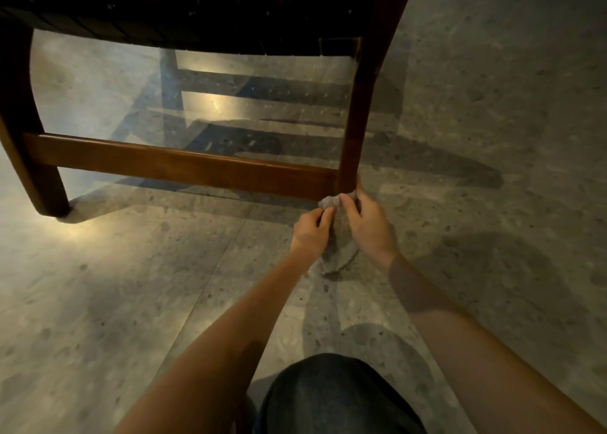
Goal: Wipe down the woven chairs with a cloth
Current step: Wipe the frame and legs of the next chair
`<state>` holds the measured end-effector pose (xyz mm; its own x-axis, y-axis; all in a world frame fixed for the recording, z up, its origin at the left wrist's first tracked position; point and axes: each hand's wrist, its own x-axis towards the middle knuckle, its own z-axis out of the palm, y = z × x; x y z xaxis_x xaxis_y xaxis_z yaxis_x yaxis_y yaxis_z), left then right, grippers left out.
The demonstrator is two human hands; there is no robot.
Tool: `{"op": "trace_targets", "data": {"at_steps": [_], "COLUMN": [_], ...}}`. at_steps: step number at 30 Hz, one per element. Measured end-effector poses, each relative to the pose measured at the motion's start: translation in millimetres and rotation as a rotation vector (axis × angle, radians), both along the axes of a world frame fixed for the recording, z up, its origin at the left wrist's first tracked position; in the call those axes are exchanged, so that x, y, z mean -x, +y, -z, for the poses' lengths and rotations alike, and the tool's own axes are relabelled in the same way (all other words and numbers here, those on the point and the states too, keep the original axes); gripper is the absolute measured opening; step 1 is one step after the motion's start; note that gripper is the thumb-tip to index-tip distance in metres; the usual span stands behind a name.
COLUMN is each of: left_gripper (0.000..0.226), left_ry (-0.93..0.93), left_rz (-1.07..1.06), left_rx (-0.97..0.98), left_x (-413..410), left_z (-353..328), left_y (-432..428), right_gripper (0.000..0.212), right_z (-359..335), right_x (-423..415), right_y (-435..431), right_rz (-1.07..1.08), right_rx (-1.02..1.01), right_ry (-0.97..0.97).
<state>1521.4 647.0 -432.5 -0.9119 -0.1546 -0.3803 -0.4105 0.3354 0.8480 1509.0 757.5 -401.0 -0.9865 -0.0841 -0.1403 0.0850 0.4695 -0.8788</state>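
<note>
Cut off by top edge: chair (184, 167) above its seat. Hidden behind cloth (338, 253) and right hand (366, 223): foot of chair leg (356, 114).

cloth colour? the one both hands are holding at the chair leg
Plain greyish cloth, no pattern visible in the dim light. Head view, the only one.

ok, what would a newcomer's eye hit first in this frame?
Both hands, centre: the left hand and right hand grip a grey cloth at the foot of a wooden chair leg, where the low crossbar joins. The dark woven seat fills the top edge; a knee shows bottom centre.
</note>
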Motion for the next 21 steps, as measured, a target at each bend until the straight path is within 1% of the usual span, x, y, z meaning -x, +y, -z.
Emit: {"op": "trace_targets", "data": {"at_steps": [2, 5, 7, 9, 12, 14, 16, 18, 19, 20, 21], "left_gripper": [0.027, 0.027, 0.029, 0.035, 0.040, 0.038, 0.032, 0.021, 0.018, 0.029, 0.049], "left_ry": [-0.060, -0.140, -0.171, -0.182, -0.185, -0.202, -0.225, -0.176, -0.129, -0.088, -0.045], "left_rz": [0.072, 0.151, 0.150, 0.159, 0.151, 0.141, 0.185, 0.193, 0.137, 0.071, 0.046], "left_rx": [0.023, 0.149, 0.222, 0.294, 0.324, 0.266, 0.209, 0.130, 0.041, -0.065, -0.150], "left_x": [-2, -16, -24, -29, -36, -39, -38, -33, -30, -28, -26], "left_z": [8, 21, 26, 24, 11, -5, -30, -62, -80, -97, -116], "left_y": [-5, -8, -8, -9, -12, -16, -20, -22, -25, -28, -33], "right_gripper": [0.032, 0.026, 0.025, 0.024, 0.021, 0.019, 0.021, 0.021, 0.021, 0.020, 0.019], "right_z": [8, 24, 29, 29, 18, 4, -15, -39, -55, -69, -82], "right_x": [-9, -24, -33, -38, -39, -39, -42, -45, -45, -42, -38], "right_y": [0, 1, 4, 6, 6, 8, 12, 14, 14, 13, 13], "right_rz": [-0.003, -0.022, -0.062, -0.088, -0.041, 0.039, 0.051, 0.053, 0.056, 0.054, 0.052], "right_rx": [-0.041, -0.097, -0.131, -0.175, -0.213, -0.210, -0.166, -0.049, 0.005, 0.036, 0.049], "right_ry": [-0.028, -0.123, -0.207, -0.241, -0.262, -0.243, -0.159, -0.040, 0.023, 0.078, 0.130]}}
